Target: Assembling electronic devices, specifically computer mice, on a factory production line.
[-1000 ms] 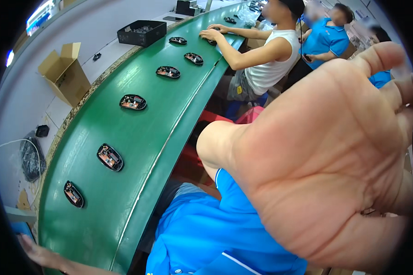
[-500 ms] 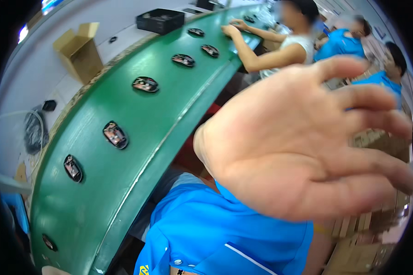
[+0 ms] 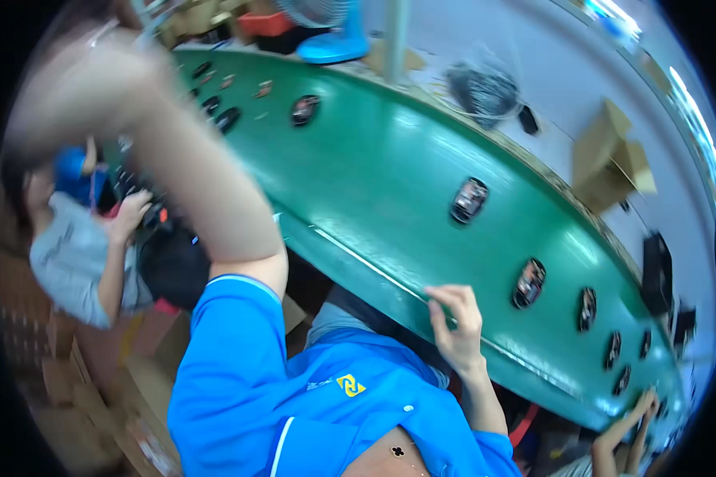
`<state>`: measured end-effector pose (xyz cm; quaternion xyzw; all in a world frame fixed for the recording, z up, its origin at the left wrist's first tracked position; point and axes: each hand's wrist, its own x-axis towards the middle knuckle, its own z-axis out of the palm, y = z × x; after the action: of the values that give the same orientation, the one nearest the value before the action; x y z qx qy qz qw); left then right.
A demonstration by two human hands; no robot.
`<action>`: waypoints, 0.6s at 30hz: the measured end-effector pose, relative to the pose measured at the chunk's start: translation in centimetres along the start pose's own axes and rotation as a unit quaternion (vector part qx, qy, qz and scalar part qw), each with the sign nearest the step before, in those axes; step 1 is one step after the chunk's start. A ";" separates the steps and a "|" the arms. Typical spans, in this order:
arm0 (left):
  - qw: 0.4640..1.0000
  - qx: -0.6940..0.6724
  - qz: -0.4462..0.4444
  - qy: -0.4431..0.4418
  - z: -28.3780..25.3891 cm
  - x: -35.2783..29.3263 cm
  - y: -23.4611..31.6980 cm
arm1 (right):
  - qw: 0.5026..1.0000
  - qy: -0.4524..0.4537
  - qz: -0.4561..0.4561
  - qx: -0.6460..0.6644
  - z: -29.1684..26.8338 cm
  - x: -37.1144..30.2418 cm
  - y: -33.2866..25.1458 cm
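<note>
My left arm (image 3: 207, 175) is raised close to the camera at the upper left. It is smeared by motion, and its fingers cannot be made out. My right hand (image 3: 458, 330) hovers at the belt's near edge, fingers loosely curved and thumb apart, with nothing in it. On the green conveyor belt (image 3: 358, 159) lie several computer mice with their inner parts bare. Closest to the right hand is one mouse (image 3: 529, 283), not touched. Another mouse (image 3: 469, 199) lies farther back, and a third mouse (image 3: 304, 110) sits toward the left.
Past the belt's far edge are a blue fan (image 3: 334, 44), a clear plastic bag (image 3: 481, 87), an open cardboard box (image 3: 610, 159) and a black bin (image 3: 657, 274). A co-worker in grey (image 3: 79, 258) sits at the left; another person's hands (image 3: 644, 404) reach over the belt at lower right.
The view has swung left along the belt. The large spread palm that filled the right side is gone; my left arm now blurs across the upper left and my right hand shows near the belt.
</note>
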<state>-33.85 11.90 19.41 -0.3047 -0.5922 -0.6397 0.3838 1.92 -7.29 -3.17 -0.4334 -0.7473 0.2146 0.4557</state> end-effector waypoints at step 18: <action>0.875 0.105 -0.102 -0.462 11.0 -25.9 -19.2 | 0.993 0.043 0.104 0.027 1.8 -0.7 2.4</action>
<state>-37.46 26.25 -11.29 -0.4614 -0.7935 -0.3958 0.0290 1.56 -6.48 -6.13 -0.5049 -0.6723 0.2618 0.4738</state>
